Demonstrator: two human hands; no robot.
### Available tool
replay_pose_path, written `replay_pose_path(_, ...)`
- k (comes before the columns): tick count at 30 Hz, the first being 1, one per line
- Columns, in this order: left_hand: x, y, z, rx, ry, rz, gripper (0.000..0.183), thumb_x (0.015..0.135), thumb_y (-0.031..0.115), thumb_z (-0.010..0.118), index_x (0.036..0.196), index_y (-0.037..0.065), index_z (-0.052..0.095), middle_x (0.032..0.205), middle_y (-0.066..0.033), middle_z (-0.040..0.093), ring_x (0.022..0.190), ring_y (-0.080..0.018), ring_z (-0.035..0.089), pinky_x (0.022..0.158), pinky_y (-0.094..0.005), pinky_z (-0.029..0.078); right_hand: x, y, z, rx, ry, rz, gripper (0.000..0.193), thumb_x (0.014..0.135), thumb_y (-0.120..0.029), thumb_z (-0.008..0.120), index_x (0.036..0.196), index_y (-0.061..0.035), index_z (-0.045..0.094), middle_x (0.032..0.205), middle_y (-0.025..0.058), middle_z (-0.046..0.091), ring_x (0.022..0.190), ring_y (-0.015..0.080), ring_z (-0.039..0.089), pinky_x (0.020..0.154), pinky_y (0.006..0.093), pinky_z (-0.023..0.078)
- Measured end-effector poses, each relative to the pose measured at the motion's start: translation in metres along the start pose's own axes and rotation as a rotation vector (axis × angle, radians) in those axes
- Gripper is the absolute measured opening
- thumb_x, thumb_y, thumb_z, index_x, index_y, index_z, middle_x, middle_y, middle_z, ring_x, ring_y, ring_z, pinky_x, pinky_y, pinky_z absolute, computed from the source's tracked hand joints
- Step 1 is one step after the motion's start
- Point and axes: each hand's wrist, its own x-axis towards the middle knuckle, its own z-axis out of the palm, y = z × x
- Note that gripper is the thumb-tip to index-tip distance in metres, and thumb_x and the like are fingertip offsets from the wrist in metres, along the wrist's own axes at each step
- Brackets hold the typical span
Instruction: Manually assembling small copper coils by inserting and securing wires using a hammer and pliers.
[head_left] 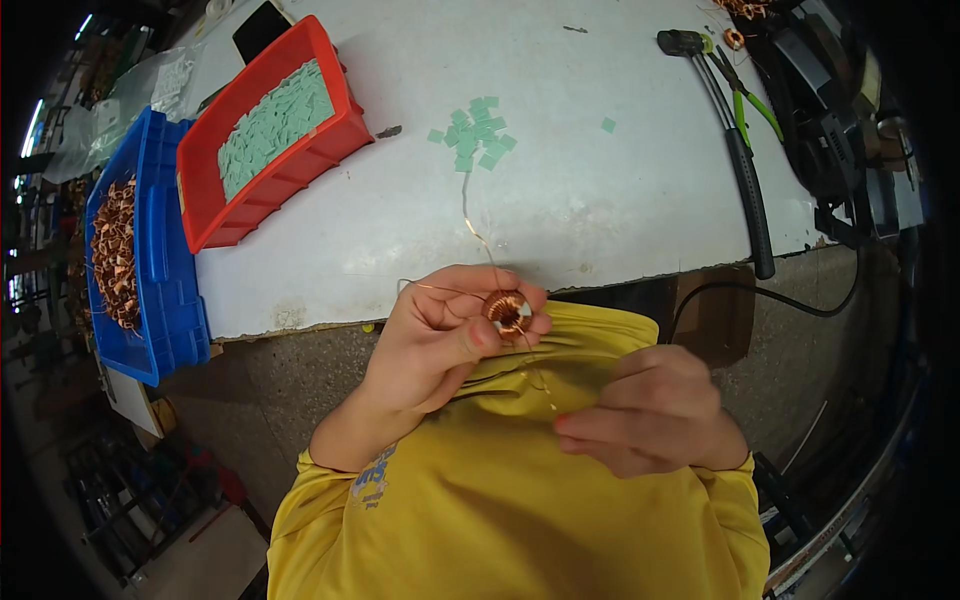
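My left hand point(440, 330) pinches a small ring-shaped coil point(507, 313) wound with copper wire, held just off the table's front edge. Long loose ends of copper wire point(478, 236) stick out from the coil toward the table and to the left. Another wire end runs down from it toward my right hand point(645, 415). That hand is slightly blurred, with its fingers closed together at the wire's tip in front of my yellow shirt. A pale patch shows on the coil's side; I cannot tell what it is.
A red bin point(275, 215) full of green chips and a blue bin point(170, 250) of copper coils stand at left. Loose green chips point(475, 133) lie mid-table point(560, 220). At right are a hammer point(745, 190), green-handled pliers point(740, 108) and a black cable point(770, 296).
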Motion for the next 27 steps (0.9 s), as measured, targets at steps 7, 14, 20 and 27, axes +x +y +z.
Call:
replay_pose_path(7,-0.004,-0.002,0.007,-0.071,0.065,-0.056,0.036,0.081,0.001,0.064,0.116,0.001,0.054,0.110,-0.0203,0.058,0.095,-0.0291,0.061,0.088,-0.0371,0.048,-0.019,0.014,0.022,-0.216,0.049,-0.346,0.006,0.074,-0.009,0.068,0.079,-0.0085,0.065,0.072,-0.0035,0.049,0.058,0.0086,0.037,0.048,0.0181,0.032)
replay_pose_path(14,0.005,0.003,0.011,0.034,-0.002,-0.089,0.033,0.085,-0.001,0.058,0.117,0.002,0.052,0.109,-0.0206,0.058,0.096,-0.0280,0.060,0.087,-0.0349,0.049,-0.016,0.031,0.034,-0.559,0.053,-0.653,0.004,0.078,-0.011,0.064,0.080,-0.0074,0.064,0.074,-0.0036,0.049,0.060,0.0081,0.038,0.046,0.0183,0.029)
replay_pose_path(20,0.000,0.014,0.036,0.427,0.051,0.078,0.047,0.087,-0.004,0.054,0.129,0.004,0.035,0.104,-0.0204,0.060,0.090,-0.0247,0.060,0.077,-0.0293,0.051,-0.011,0.027,-0.002,-0.073,-0.008,-0.149,0.022,0.084,-0.028,0.062,0.093,-0.0082,0.068,0.081,0.0005,0.054,0.062,0.0100,0.042,0.048,0.0230,0.032)
replay_pose_path(27,-0.011,0.015,0.046,0.496,0.058,-0.058,0.041,0.085,-0.005,0.057,0.117,0.004,0.035,0.101,-0.0141,0.063,0.093,-0.0176,0.059,0.076,-0.0250,0.047,0.047,0.030,0.007,0.832,0.051,0.762,0.021,0.089,-0.017,0.054,0.082,-0.0005,0.065,0.065,0.0035,0.051,0.054,0.0088,0.038,0.051,0.0193,0.031)
